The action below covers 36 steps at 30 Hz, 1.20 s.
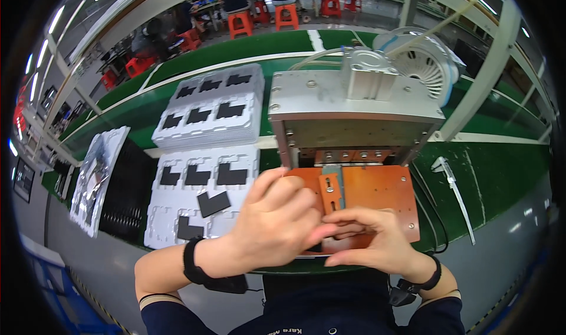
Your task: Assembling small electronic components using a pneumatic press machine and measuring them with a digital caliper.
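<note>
My left hand (276, 220) is curled with its back showing, over the left front of an orange fixture plate (380, 196). What its fingers hold, if anything, is hidden. My right hand (377, 235) meets it from the right, its fingers touching the left hand's tip and its thumb held apart below. No object shows in the right hand. Just beyond the hands, a slotted orange block (330, 190) is mounted on the plate beside a grey-green strip (342, 182). A metal press (354, 129) with a cylinder on top stands behind the plate.
On the left, a white tray (154, 217) carries black notched pieces (232, 175), one lying loose and askew. Behind it rises a stack of similar trays (256, 108). A bagged tray (106, 170) stands far left. Calipers (454, 187) lie right; a white fan (421, 67) stands behind the press.
</note>
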Available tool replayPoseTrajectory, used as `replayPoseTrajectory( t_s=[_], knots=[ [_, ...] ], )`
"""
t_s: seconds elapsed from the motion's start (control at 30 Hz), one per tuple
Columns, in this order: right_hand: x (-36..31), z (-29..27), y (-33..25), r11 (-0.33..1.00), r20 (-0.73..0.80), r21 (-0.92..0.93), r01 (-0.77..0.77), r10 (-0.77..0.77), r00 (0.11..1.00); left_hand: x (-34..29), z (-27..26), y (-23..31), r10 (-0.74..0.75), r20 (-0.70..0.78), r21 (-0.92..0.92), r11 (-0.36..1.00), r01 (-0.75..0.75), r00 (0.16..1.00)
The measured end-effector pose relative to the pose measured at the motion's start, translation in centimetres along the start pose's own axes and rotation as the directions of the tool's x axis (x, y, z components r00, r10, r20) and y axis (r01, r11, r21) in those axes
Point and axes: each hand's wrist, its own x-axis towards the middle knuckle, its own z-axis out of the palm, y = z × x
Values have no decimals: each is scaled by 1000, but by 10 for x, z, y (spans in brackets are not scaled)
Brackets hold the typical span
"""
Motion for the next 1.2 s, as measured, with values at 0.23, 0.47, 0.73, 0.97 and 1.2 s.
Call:
replayPoseTrajectory(
  t_s=[0.23,0.47,0.73,0.97,1.2],
  knots=[
    [-18,-52,22,976,-239,191,-108,153,959,44,14,0,-61,-56,17,998,62,997],
    [-18,-79,16,877,-238,-459,-145,36,971,5,23,16,47,324,-262,964,42,945],
    [7,-69,28,635,-40,-762,128,-243,969,-1,33,17,133,446,-380,924,53,885],
    [15,-56,33,239,157,-940,243,-331,931,1,31,11,181,456,-331,943,-22,871],
    [19,-49,36,130,72,-983,126,-359,930,-1,34,10,190,443,-326,944,-39,876]
  ],
)
